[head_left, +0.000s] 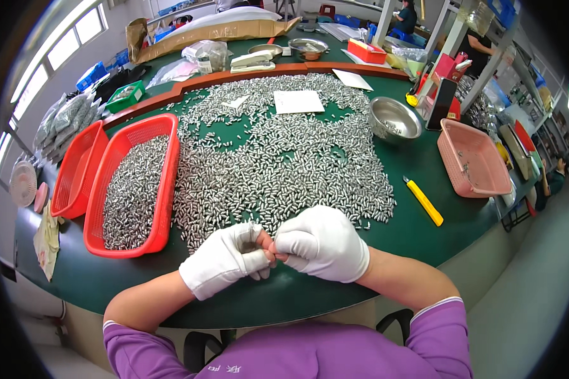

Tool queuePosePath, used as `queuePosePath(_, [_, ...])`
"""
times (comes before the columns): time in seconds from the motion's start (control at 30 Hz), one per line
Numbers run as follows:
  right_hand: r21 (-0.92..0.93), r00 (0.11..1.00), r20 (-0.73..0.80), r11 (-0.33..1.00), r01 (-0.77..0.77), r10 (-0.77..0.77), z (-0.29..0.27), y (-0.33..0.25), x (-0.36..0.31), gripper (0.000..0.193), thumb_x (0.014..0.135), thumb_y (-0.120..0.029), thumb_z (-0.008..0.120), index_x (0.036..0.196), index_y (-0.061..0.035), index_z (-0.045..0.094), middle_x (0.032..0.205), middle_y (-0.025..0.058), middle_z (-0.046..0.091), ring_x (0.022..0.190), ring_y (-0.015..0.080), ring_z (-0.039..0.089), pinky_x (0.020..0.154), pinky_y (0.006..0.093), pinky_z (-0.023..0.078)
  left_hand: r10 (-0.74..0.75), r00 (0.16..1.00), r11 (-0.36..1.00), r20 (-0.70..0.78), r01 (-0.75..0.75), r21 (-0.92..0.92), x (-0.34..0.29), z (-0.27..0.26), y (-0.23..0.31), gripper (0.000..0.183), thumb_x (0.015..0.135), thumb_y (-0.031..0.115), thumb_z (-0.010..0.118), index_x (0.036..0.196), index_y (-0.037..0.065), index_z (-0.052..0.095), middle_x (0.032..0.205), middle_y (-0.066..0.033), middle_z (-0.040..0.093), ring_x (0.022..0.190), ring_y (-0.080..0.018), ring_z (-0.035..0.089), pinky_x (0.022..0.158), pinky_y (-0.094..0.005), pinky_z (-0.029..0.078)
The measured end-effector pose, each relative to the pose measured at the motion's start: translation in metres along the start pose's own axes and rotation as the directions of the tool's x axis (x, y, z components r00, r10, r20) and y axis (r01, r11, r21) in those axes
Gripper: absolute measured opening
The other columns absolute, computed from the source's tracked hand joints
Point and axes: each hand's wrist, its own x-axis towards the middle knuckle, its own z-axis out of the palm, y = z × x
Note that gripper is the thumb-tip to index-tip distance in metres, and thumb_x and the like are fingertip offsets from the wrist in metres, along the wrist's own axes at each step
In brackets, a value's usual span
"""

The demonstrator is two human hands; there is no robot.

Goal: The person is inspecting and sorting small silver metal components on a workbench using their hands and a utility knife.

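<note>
My left hand (229,258) and my right hand (322,245) meet at the fingertips over the near edge of the table, both in white gloves with bare fingertips. Fingers of both are pinched together; whatever lies between them is too small or hidden to make out. Just beyond them spreads a wide layer of small silvery metal parts (284,170), short and rounded like little cylinders. To the left, a red plastic basket (172,183) holds a heap of the same parts. A yellow utility knife (425,203) lies right of my right hand.
An empty-looking red basket (76,170) leans beside the full one. At right stand a metal bowl (395,120) and a pink basket (477,158) with a few parts. White paper (298,102) rests on the parts. A wooden rail (259,74) crosses behind; people sit farther off.
</note>
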Motion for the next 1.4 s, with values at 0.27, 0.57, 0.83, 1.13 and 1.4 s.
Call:
queuePosePath(0.27, [-0.034, 0.999, 0.032, 0.999, 0.024, -0.023, -0.001, 0.001, 0.002, 0.019, 0.074, -0.010, 0.073, 0.086, -0.0122, 0.058, 0.066, 0.0026, 0.057, 0.051, 0.0235, 0.057, 0.043, 0.0341, 0.043, 0.015, 1.000, 1.000, 0.014, -0.014, -0.025, 0.001, -0.005, -0.005, 0.013, 0.093, 0.012, 0.063, 0.101, 0.002, 0.058, 0.090, -0.0048, 0.064, 0.080, -0.0114, 0.063, 0.072, -0.0253, 0.053])
queuePosePath(0.57, [-0.145, 1.000, -0.017, 0.989, 0.022, -0.024, 0.001, -0.001, -0.003, 0.011, 0.075, -0.012, 0.071, 0.081, -0.0139, 0.062, 0.067, 0.0012, 0.058, 0.054, 0.0223, 0.059, 0.046, 0.0337, 0.046, 0.086, 0.996, 0.992, 0.000, -0.085, -0.098, 0.006, -0.002, -0.015, 0.015, 0.093, 0.018, 0.064, 0.099, 0.005, 0.057, 0.092, -0.0044, 0.063, 0.081, -0.0125, 0.061, 0.072, -0.0266, 0.051])
queuePosePath(0.83, [-0.386, 0.989, -0.144, 0.919, -0.076, 0.021, -0.023, -0.007, -0.006, 0.014, 0.075, -0.015, 0.071, 0.082, -0.0114, 0.060, 0.074, 0.0047, 0.060, 0.068, 0.0257, 0.061, 0.057, 0.0377, 0.049, 0.239, 0.957, 0.957, -0.164, -0.261, -0.129, 0.000, 0.017, 0.001, 0.010, 0.088, 0.010, 0.062, 0.092, 0.007, 0.053, 0.082, -0.0027, 0.058, 0.069, -0.0103, 0.052, 0.062, -0.0225, 0.042])
queuePosePath(1.13, [-0.672, 0.513, -0.510, 0.052, -0.739, 0.690, -0.145, 0.002, -0.120, 0.040, 0.076, -0.031, 0.073, 0.111, -0.0124, 0.068, 0.108, 0.0126, 0.064, 0.097, 0.0304, 0.064, 0.084, 0.0406, 0.052, 0.658, 0.750, 0.306, -0.070, -0.182, 0.934, -0.006, 0.073, -0.037, 0.016, 0.070, -0.003, 0.069, 0.077, 0.004, 0.057, 0.076, -0.0096, 0.058, 0.070, -0.0273, 0.058, 0.062, -0.0355, 0.047])
queuePosePath(1.4, [-0.349, 0.366, -0.713, 0.150, -0.925, 0.598, -0.143, 0.007, -0.182, 0.022, 0.089, -0.022, 0.063, 0.100, -0.0036, 0.063, 0.090, 0.0132, 0.066, 0.084, 0.0301, 0.066, 0.078, 0.0406, 0.052, 0.576, 0.803, 0.346, -0.155, -0.068, 0.936, -0.007, 0.085, -0.045, 0.014, 0.073, 0.003, 0.071, 0.082, 0.003, 0.060, 0.082, -0.0123, 0.059, 0.078, -0.0305, 0.059, 0.070, -0.0374, 0.048])
